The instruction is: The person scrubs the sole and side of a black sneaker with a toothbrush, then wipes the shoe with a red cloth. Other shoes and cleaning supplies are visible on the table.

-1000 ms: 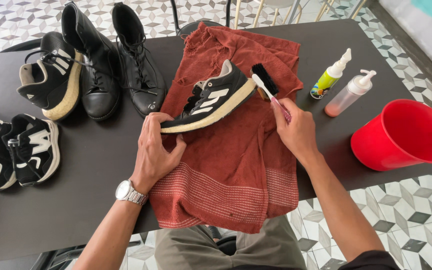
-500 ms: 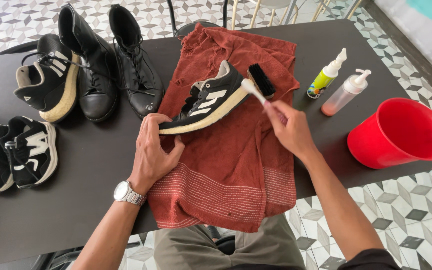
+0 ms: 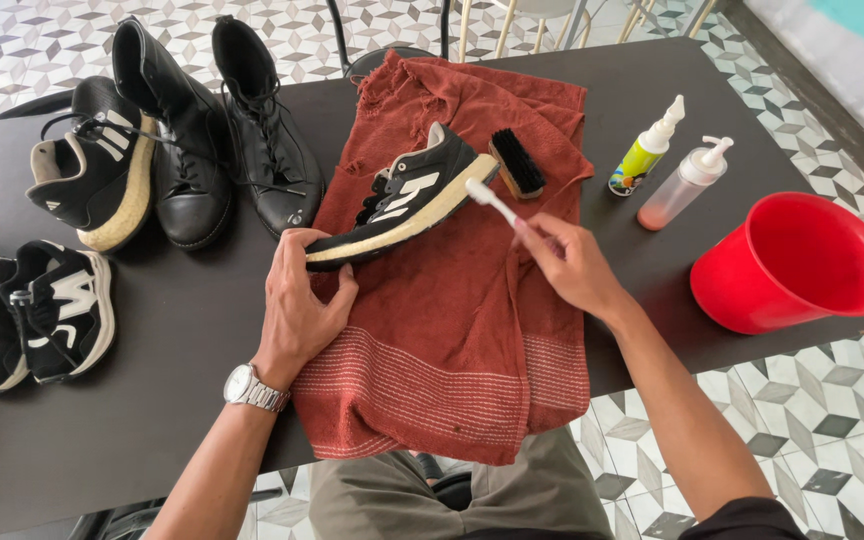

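Left hand point(image 3: 297, 305) grips the toe of a black sneaker point(image 3: 402, 205) on a red towel point(image 3: 452, 330); right hand point(image 3: 572, 265), fingers clamped, holds a toothbrush point(image 3: 492, 202) against its sole.

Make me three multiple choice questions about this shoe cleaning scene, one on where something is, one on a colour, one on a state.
1. Where does the black-bristled wooden brush lie?
A. on the rust-red towel
B. in the bucket
C. on the floor

2. What colour is the round plastic bucket?
A. blue
B. red
C. white

3. What does the right hand hold?
A. a spray bottle
B. nothing
C. a white toothbrush

Answers: 1 A, the brush rests on the towel beside the black sneaker with the white sole. 2 B, its wall and rim are red. 3 C, the toothbrush head meets the sneaker's heel while the left hand grips the toe.
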